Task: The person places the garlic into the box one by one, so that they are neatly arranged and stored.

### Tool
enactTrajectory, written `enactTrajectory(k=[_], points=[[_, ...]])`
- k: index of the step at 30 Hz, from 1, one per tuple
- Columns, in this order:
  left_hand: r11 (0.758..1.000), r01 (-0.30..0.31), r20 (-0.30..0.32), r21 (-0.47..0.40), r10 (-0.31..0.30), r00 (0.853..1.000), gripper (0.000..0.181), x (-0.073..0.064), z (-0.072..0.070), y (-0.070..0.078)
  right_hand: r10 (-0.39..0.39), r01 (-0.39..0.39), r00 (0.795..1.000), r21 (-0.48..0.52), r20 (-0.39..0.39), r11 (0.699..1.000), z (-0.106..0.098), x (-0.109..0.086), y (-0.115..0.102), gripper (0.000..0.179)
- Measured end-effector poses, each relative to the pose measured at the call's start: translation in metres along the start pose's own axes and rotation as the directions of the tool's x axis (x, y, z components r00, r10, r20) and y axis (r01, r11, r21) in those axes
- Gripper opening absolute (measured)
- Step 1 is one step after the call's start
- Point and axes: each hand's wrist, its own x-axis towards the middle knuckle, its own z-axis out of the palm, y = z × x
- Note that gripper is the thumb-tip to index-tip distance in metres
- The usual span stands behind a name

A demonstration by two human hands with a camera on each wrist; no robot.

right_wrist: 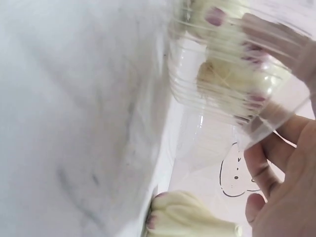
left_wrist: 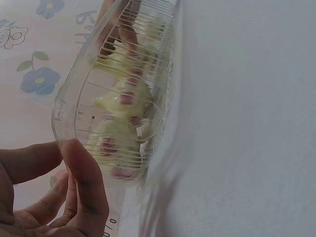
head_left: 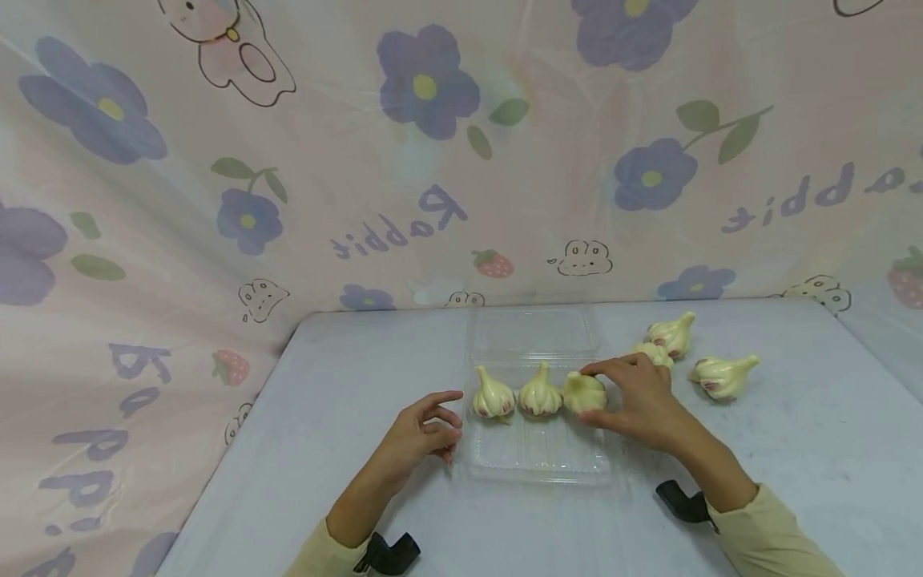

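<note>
My right hand [head_left: 642,405] holds a garlic bulb [head_left: 586,393] between thumb and fingers, at the right end of a row inside a clear plastic clamshell box [head_left: 537,469]. To its left in the same box sit a middle garlic bulb [head_left: 540,393] and a left garlic bulb [head_left: 493,397], necks pointing up. The left hand [head_left: 421,433] is at the box's left side, fingers loosely bent and apart. In the left wrist view its fingertips [left_wrist: 76,148] are right at the box's rim. Through the ribbed wall the held bulb's root end [right_wrist: 212,79] shows in the right wrist view.
On the table's right lie a back garlic bulb [head_left: 671,334], another bulb [head_left: 654,353] partly hidden behind my right hand, and one further right [head_left: 723,377]. The box's lid [head_left: 534,330] is folded back toward the printed curtain [head_left: 505,184].
</note>
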Motion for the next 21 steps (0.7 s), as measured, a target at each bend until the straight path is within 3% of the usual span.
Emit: enactTrajectory(k=[21], points=[[1.0,-0.008,0.005,-0.001,0.008,1.0,0.059,0.0001,0.0003,-0.0003,-0.043,0.04,0.999,-0.102,-0.024,0.994,0.0048,-0.004,-0.0063,0.058]])
